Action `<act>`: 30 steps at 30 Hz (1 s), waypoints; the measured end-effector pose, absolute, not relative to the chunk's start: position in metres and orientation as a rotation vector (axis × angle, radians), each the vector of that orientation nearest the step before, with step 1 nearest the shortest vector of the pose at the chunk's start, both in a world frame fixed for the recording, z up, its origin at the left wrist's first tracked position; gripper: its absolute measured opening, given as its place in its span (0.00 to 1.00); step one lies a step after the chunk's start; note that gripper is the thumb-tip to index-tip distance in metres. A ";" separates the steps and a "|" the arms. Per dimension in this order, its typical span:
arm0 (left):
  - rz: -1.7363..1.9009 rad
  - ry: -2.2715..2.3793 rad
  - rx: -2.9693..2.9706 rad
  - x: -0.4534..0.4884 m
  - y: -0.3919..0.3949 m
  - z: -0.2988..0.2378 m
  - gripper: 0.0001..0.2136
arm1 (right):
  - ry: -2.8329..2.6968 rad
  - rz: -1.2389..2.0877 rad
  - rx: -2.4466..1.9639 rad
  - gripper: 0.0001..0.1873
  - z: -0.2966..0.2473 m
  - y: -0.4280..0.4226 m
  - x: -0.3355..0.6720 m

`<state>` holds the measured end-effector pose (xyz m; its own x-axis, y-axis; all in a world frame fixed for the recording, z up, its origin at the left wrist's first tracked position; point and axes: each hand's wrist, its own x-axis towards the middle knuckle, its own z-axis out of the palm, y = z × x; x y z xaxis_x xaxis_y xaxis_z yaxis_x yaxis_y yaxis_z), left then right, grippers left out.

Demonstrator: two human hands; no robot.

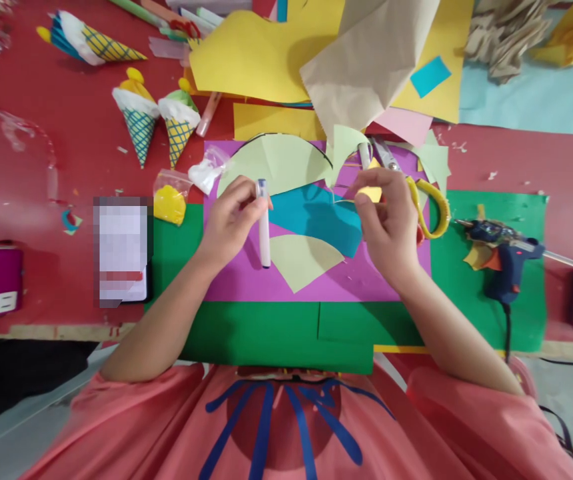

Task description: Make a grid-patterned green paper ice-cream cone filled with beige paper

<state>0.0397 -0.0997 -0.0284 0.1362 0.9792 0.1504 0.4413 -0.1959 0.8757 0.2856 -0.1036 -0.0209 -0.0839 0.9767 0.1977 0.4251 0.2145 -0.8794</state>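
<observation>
Head view: left hand [226,223] has its fingers closed around the top of a white marker [264,240]. The marker is a smooth plastic cylinder with a dark-blue band at the top end. It sits roughly upright in frame, lower tip over the purple sheet [246,280].

Right hand [389,223] fingertips are pinched shut on a small yellow scrap [371,194]: flat paper, mostly hidden by the fingers.

The hands are apart, with a teal piece [316,220] lying between them, matte paper with an irregular cut outline. Below it is a pale-green fan piece [304,263] with two straight sides and one curved edge; the marker tip is just beside its left corner. Above sits a larger pale-green half-disc [276,163] with a dark line along the arc, just past the left fingers.

The purple sheet lies on a green sheet [266,333] whose near edge reaches the desk front.

Scissors [429,207], yellow loop handles and metal blades, are right at the outer side of the right hand; contact, cannot tell. Blue glue gun [499,257] lies further right on the green sheet, cord running off the near edge.

On the red desk [41,173] to the left are paper cones [139,127] with a grid pattern. The far side is crowded with overlapping yellow, tan and light-blue sheets.

Open room: the bare purple strip below the fan piece, and the red desk at left.
</observation>
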 end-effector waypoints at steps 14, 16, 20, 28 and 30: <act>0.639 0.940 1.854 0.063 -0.129 -0.028 0.07 | -1.573 1.527 -0.901 0.22 -0.033 -0.131 0.281; 0.578 0.947 2.080 0.066 -0.130 -0.029 0.08 | -1.435 1.634 -0.930 0.17 -0.033 -0.131 0.283; 0.486 1.021 2.418 0.071 -0.132 -0.032 0.12 | -1.280 1.790 -0.906 0.14 -0.035 -0.132 0.281; 0.390 0.979 2.385 0.069 -0.131 -0.033 0.17 | -1.168 1.949 -0.849 0.12 -0.036 -0.130 0.280; 0.413 0.952 2.329 0.068 -0.130 -0.032 0.18 | -1.171 1.960 -0.835 0.12 -0.037 -0.129 0.281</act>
<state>0.0681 -0.1302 -0.0317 0.6969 0.7145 0.0621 0.5341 -0.5748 0.6200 0.2814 -0.1293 -0.0374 -0.5507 0.8167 -0.1726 -0.2354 -0.3503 -0.9066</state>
